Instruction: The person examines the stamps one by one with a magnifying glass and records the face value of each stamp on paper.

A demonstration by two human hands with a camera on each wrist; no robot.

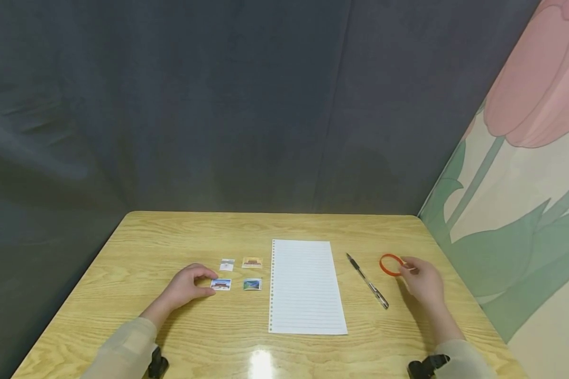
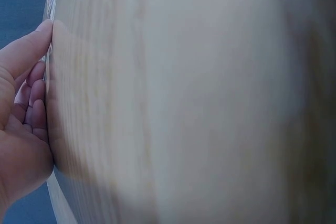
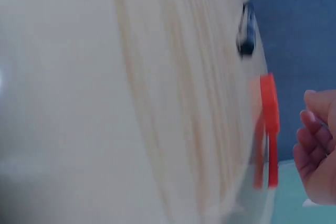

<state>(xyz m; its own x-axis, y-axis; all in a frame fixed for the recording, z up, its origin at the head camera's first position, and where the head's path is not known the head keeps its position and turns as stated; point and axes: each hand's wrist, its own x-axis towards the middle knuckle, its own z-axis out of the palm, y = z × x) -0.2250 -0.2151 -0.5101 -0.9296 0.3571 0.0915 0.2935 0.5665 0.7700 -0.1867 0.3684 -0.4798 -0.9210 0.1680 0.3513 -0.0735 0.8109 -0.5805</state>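
Observation:
My left hand rests at the left edge of a blue-and-red picture stamp, its thumb and index finger spread apart. Beside that stamp lie a green-and-blue stamp, a yellow stamp and a small pale stamp. In the left wrist view, the left hand's fingers meet the tabletop; the stamps barely show there. My right hand is at the right side of a red ring. Seen from the right wrist, a gap separates the loosely curled right fingers from the red ring.
A lined sheet of punched paper lies mid-table. Between it and the red ring is a black-gripped pen. Dark cloth hangs behind the wooden table, and a flower-patterned wall stands on the right.

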